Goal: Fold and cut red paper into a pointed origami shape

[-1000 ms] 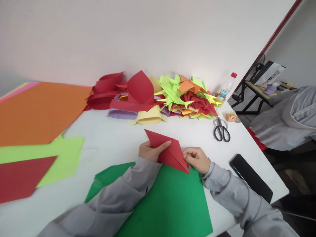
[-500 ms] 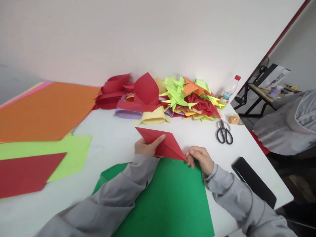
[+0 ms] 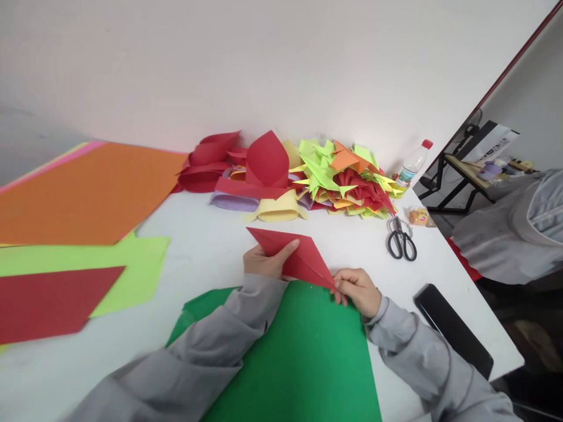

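A folded piece of red paper, diamond-shaped with a crease running toward its right tip, is held above the table. My left hand grips its left part, thumb on top and fingers underneath. At the pointed right tip, my right hand pinches the paper between thumb and forefinger. Beneath both hands and my left forearm lies a large green sheet, folded over at its upper left.
Orange, lime and red sheets lie at left. Folded paper shapes are heaped along the wall beside a bottle. Scissors, a wrapped snack and a black phone sit at right. Beyond the edge is another person.
My right thumb and forefinger have closed on the red paper's right tip. My left hand keeps its hold. The whole view has shifted slightly.
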Demonstrator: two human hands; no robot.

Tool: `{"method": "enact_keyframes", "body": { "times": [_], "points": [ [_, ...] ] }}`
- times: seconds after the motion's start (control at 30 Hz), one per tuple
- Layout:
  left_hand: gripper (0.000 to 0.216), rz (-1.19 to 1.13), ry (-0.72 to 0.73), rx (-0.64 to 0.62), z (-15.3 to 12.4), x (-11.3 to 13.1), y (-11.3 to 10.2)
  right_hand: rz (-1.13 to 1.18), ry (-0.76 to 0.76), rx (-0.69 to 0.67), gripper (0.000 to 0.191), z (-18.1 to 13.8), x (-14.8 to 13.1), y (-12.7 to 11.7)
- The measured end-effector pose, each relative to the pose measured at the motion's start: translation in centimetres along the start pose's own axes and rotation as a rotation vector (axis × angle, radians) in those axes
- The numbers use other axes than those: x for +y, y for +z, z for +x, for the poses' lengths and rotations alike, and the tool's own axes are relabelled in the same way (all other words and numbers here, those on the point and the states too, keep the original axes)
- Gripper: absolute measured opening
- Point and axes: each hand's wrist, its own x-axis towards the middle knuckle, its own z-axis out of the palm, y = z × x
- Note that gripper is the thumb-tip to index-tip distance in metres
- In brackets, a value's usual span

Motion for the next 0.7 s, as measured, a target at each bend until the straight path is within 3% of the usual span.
{"method": "enact_keyframes", "body": {
  "times": [0.17, 0.33, 0.43, 0.53, 0.7],
  "points": [
    [0.039, 0.022, 0.017, -0.030, 0.5, 0.0, -0.3, -0.006, -0.050, 0.074, 0.022, -0.1, 0.4, -0.4],
    [0.040, 0.058, 0.038, -0.215, -0.4, -0.1, -0.2, -0.025, -0.175, 0.248, 0.016, 0.2, 0.6, -0.3],
    [0.038, 0.088, 0.072, -0.333, -1.5, -0.4, 0.0, -0.224, -0.387, 0.255, 0.034, 0.2, 0.4, 0.1],
    [0.038, 0.098, 0.110, -0.421, -2.3, -0.6, 0.2, -0.516, -0.661, 0.227, 0.030, -0.2, 0.2, 0.5],
    [0.042, 0.109, 0.195, -0.435, -1.8, -1.1, 0.0, -0.643, -0.772, 0.354, 0.027, -0.4, 0.3, 0.0]
  ]
}}
